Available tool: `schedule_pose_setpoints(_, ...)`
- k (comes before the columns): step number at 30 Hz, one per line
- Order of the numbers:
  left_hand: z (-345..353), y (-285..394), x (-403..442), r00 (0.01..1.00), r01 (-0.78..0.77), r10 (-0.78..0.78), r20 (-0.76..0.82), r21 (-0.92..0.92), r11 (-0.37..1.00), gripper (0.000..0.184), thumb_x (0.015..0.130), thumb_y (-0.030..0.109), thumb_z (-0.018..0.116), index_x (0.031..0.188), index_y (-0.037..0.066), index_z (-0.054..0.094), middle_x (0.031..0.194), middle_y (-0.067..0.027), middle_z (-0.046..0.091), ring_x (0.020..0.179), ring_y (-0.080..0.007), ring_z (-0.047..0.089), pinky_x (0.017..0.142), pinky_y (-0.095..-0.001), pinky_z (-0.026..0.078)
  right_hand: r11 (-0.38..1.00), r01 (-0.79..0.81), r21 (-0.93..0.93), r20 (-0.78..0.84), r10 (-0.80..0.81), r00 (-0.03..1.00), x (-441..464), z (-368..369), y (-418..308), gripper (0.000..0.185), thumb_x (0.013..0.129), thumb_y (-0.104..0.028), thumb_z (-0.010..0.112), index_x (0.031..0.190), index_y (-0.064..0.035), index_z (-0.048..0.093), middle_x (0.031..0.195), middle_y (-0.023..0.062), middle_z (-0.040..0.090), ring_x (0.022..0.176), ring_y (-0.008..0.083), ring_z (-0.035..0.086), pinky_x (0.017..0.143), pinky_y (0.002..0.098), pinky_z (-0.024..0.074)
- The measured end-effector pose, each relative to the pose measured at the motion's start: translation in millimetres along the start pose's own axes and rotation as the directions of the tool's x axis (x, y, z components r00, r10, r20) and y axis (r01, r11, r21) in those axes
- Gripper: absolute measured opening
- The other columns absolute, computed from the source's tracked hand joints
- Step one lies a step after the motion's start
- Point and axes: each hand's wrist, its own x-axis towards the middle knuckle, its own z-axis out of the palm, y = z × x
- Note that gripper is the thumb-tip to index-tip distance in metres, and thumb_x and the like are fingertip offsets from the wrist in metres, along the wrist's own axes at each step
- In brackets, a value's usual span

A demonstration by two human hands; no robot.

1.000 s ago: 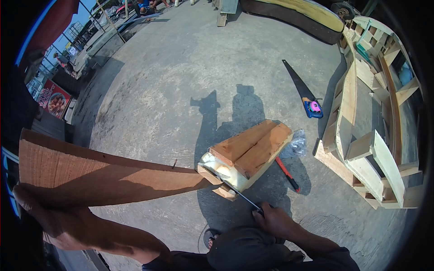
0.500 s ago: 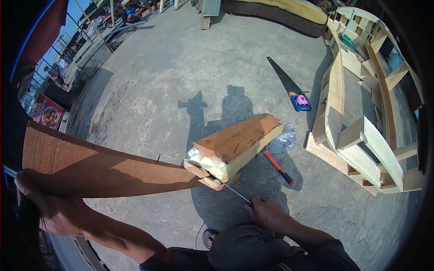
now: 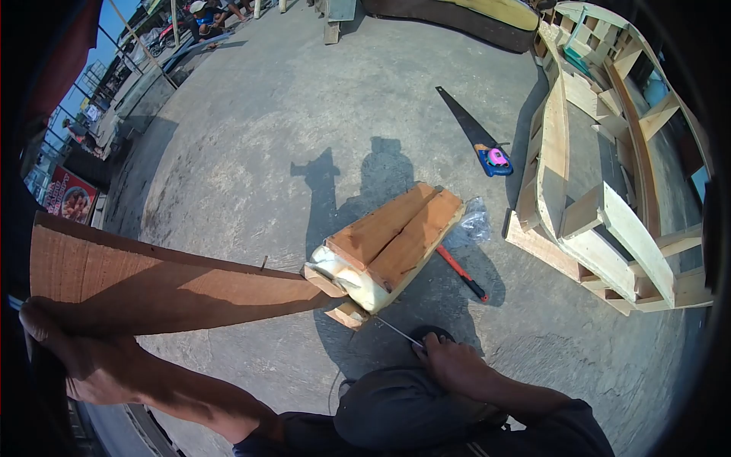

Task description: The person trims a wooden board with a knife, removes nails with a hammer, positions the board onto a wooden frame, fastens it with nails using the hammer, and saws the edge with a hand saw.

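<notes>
My left hand (image 3: 87, 358) grips the wide end of a long tapered brown board (image 3: 167, 286) at the left. A nail (image 3: 263, 263) sticks up from its upper edge. The board's narrow end meets small wood blocks (image 3: 347, 314) beside a foam-padded piece topped with brown wood (image 3: 396, 232). My right hand (image 3: 451, 362), at the lower middle, is closed on a thin metal tool (image 3: 397, 330) whose tip points towards the padded piece's lower corner. The tool's handle is mostly hidden by my fingers.
A handsaw (image 3: 461, 118) with a pink tape measure (image 3: 496, 157) lies on the concrete. A red-handled tool (image 3: 462, 273) and clear plastic (image 3: 475, 221) lie beside the padded piece. A wooden frame (image 3: 560, 145) stands at the right; people (image 3: 204, 19) sit at the far left.
The view has shifted to the right. The padded piece has tilted back and forth, and its brown top faces me more again. The tool's tip has come away from the blocks.
</notes>
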Motion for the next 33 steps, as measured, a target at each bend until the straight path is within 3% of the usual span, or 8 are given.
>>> schedule_pose_setpoints(2,-0.1,-2.3,4.3,0.999,0.003,-0.003,0.041,-0.017,1.0,0.047,0.091,0.046,0.072,0.102,0.001,0.074,0.094,-0.0122,0.074,0.074,-0.0173,0.072,0.065,-0.032,0.061,0.975,-0.217,-0.041,0.292,0.219,0.931,23.5,-18.8,-13.2,0.04,0.103,-0.037,0.048,0.113,0.0013,0.05,0.094,0.0284,0.069,0.088,0.0505,0.067,0.082,0.0574,0.0539)
schedule_pose_setpoints(9,-1.1,-6.3,-2.4,1.0,-0.011,0.011,0.008,0.003,1.0,0.049,0.092,0.047,0.07,0.102,-0.001,0.073,0.088,-0.0124,0.074,0.072,-0.0155,0.071,0.06,-0.0284,0.06,0.915,-0.394,-0.088,0.36,0.398,0.843,22.8,-25.4,-23.0,0.042,0.105,-0.039,0.041,0.113,0.0011,0.051,0.093,0.0296,0.069,0.091,0.0499,0.068,0.082,0.0581,0.0529)
schedule_pose_setpoints(19,-9.7,-13.6,-0.7,0.996,0.081,-0.07,0.063,-0.189,0.979,0.038,0.092,0.035,0.073,0.115,0.005,0.069,0.107,-0.0111,0.072,0.085,-0.0216,0.073,0.074,-0.04,0.063,0.952,-0.169,-0.257,0.273,0.239,0.932,56.7,46.2,10.0,0.034,0.1,-0.025,0.047,0.108,0.0085,0.049,0.089,0.0317,0.069,0.08,0.0473,0.07,0.072,0.0536,0.0576)
schedule_pose_setpoints(21,-4.7,0.1,-9.2,0.99,0.136,-0.136,0.025,0.005,0.991,0.039,0.092,0.039,0.072,0.111,0.005,0.071,0.102,-0.0086,0.073,0.08,-0.0186,0.072,0.072,-0.0363,0.061,0.952,-0.084,-0.294,0.231,0.156,0.961,65.0,54.6,18.1,0.034,0.099,-0.023,0.047,0.108,0.0089,0.049,0.09,0.0317,0.069,0.08,0.0475,0.07,0.072,0.0533,0.0577)
schedule_pose_setpoints(23,-3.9,7.3,-10.0,0.998,0.068,-0.069,0.012,0.083,0.994,0.042,0.093,0.043,0.07,0.106,0.003,0.071,0.092,-0.009,0.073,0.076,-0.0152,0.071,0.071,-0.0316,0.059,0.939,-0.194,-0.283,0.298,0.279,0.913,60.4,45.2,9.7,0.035,0.098,-0.025,0.047,0.109,0.0086,0.049,0.094,0.0311,0.069,0.085,0.0476,0.07,0.076,0.0535,0.0574)
schedule_pose_setpoints(25,1.2,2.5,1.2,0.999,-0.018,0.022,-0.026,0.14,0.99,0.047,0.094,0.047,0.067,0.101,0.0,0.071,0.081,-0.0093,0.072,0.071,-0.0118,0.069,0.069,-0.0268,0.057,0.929,-0.322,-0.185,0.27,0.363,0.892,57.5,56.4,24.4,0.057,0.093,-0.044,0.055,0.117,0.0076,0.049,0.092,0.031,0.069,0.091,0.0463,0.07,0.083,0.0548,0.0546)
schedule_pose_setpoints(29,-5.6,3.7,3.3,0.998,0.058,-0.058,0.006,0.032,0.998,0.041,0.093,0.047,0.069,0.097,0.006,0.074,0.082,-0.0061,0.071,0.07,-0.0106,0.066,0.074,-0.0319,0.054,0.957,-0.197,-0.215,0.298,0.256,0.92,78.2,81.3,52.2,0.064,0.092,-0.047,0.059,0.121,0.0091,0.048,0.096,0.0319,0.068,0.096,0.0457,0.069,0.086,0.0542,0.0538)
schedule_pose_setpoints(33,-5.5,1.7,8.1,0.999,0.02,-0.026,0.046,0.124,0.992,0.045,0.092,0.051,0.068,0.099,0.007,0.073,0.079,-0.0076,0.068,0.076,-0.0159,0.067,0.081,-0.0381,0.053,0.959,-0.097,-0.266,0.3,0.178,0.937,85.1,87.1,63.4,0.064,0.088,-0.046,0.062,0.117,0.01,0.049,0.098,0.029,0.068,0.098,0.0439,0.069,0.086,0.052,0.0546)
